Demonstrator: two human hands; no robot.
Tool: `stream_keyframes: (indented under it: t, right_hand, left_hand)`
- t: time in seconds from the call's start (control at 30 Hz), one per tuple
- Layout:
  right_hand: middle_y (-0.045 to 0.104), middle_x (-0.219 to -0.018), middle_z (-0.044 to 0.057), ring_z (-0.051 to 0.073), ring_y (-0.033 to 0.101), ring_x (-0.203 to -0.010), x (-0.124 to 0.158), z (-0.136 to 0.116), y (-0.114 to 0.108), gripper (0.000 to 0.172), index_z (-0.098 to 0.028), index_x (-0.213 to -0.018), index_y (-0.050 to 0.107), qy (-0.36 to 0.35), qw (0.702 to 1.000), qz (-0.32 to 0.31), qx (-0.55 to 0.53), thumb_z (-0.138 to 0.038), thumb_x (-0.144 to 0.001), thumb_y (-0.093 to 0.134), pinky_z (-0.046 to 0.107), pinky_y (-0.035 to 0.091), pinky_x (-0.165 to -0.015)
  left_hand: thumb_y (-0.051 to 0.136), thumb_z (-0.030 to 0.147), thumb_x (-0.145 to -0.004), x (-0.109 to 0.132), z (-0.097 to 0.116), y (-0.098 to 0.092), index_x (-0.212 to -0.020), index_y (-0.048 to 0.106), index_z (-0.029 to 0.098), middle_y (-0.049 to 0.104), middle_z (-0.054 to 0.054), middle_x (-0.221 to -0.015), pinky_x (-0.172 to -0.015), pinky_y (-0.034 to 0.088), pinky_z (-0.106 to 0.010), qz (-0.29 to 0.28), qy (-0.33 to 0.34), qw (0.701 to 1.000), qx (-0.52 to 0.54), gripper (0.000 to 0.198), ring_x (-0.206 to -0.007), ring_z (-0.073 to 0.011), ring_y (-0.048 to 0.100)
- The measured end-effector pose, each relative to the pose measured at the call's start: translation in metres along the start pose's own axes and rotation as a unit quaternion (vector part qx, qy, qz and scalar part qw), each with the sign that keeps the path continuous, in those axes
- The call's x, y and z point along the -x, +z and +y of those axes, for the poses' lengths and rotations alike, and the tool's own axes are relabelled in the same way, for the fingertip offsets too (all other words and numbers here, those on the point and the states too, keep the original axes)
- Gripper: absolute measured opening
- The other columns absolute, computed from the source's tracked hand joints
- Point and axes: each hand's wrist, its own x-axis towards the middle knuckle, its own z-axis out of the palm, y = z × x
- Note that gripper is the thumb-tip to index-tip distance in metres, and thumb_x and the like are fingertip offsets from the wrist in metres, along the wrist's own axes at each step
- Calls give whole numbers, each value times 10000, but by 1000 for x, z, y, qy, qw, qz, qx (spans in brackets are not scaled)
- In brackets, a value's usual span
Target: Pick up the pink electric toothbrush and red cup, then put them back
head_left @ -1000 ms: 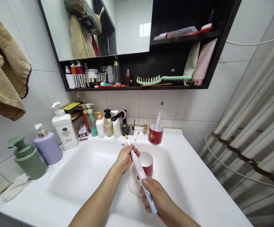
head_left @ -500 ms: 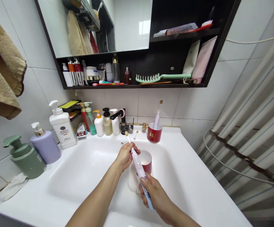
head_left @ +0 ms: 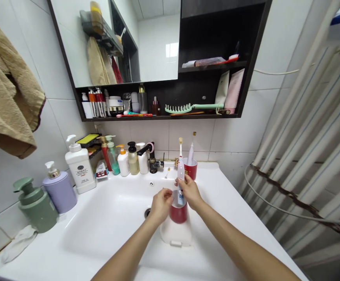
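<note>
An electric toothbrush (head_left: 181,171) stands upright, its lower end inside a red cup (head_left: 178,213). My right hand (head_left: 190,191) is wrapped round its handle just above the cup's rim. My left hand (head_left: 161,205) has its fingers closed on the left side of the red cup. The cup rests on a white object (head_left: 176,236) lying in the white sink (head_left: 108,222).
A second red cup (head_left: 190,168) with a toothbrush stands by the black tap (head_left: 151,156). Pump bottles (head_left: 79,164) line the sink's left and back edge. A dark shelf (head_left: 158,113) with toiletries and a green comb hangs above. A brown towel (head_left: 8,97) hangs left, pipes right.
My right hand has swung the toothbrush from a tilted position to upright and lowered its end into the red cup. My left hand has left the brush neck and moved to the cup.
</note>
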Motion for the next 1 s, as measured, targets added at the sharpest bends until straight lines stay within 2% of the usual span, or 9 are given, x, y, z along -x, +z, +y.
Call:
stream_keyframes:
  t: [0.1,0.2,0.3,0.37,0.47,0.57,0.77,0.9,1.0]
  right_hand:
    - [514,-617,-4,110,468,-556,-9,16,3,264,-151,-808,430,-8,998,17,57,-352,-636,417,225,358,-529]
    - [490,-534,-3,112,431,-497,-6,28,4,215,-152,-637,462,-8,992,18,128,-362,-630,415,227,322,-485]
    - [465,-484,1,111,408,-477,-1,34,3,240,-161,-491,439,-14,981,15,191,-363,-619,429,229,294,-481]
    - [474,-485,11,114,412,-481,1,35,2,258,-162,-452,433,-17,975,10,222,-360,-617,433,228,289,-485]
    - [498,-489,27,120,426,-470,4,35,0,273,-159,-451,454,-16,967,3,256,-362,-629,416,226,289,-472]
    - [522,-485,37,127,446,-463,7,33,-6,279,-152,-478,486,-14,960,1,278,-360,-639,395,221,297,-462]
    - [562,-534,40,127,479,-490,9,11,-47,333,-142,-557,526,-21,949,28,313,-398,-663,342,201,321,-463]
    - [534,-489,22,117,459,-461,0,-9,-85,356,-140,-549,519,-19,936,60,348,-419,-670,333,196,305,-438]
    - [523,-484,13,115,461,-471,-13,-16,-110,344,-139,-556,520,-10,923,87,374,-407,-681,344,198,301,-443]
  left_hand:
    - [466,95,-566,8,-7,0,-710,531,178,544,-36,-776,-716,347,-278,-36,59,984,-162,178,-745,-152,479]
    - [451,67,-548,13,-9,3,-709,529,183,529,-39,-799,-743,327,-289,-87,108,958,-251,213,-812,-173,442]
    - [438,68,-551,13,-11,7,-682,518,179,521,-49,-781,-727,327,-295,-129,123,939,-295,189,-818,-187,431]
    - [421,73,-565,12,-13,10,-654,506,178,518,-55,-764,-714,329,-296,-131,121,934,-308,162,-815,-194,433]
    - [402,75,-579,12,-15,13,-635,490,176,517,-62,-761,-702,333,-297,-119,122,933,-318,145,-810,-199,439]
    - [406,79,-581,14,-8,16,-661,487,167,519,-66,-789,-705,337,-298,-133,130,922,-340,143,-820,-199,439]
    - [416,128,-626,12,29,38,-750,495,143,521,-67,-830,-705,356,-280,-179,187,886,-385,148,-835,-178,435]
    - [415,153,-651,-2,51,68,-759,497,136,521,-73,-827,-691,367,-270,-186,245,868,-390,137,-819,-173,440]
    - [411,155,-659,-20,59,93,-759,499,134,522,-73,-822,-698,367,-274,-190,280,856,-390,135,-821,-175,437]
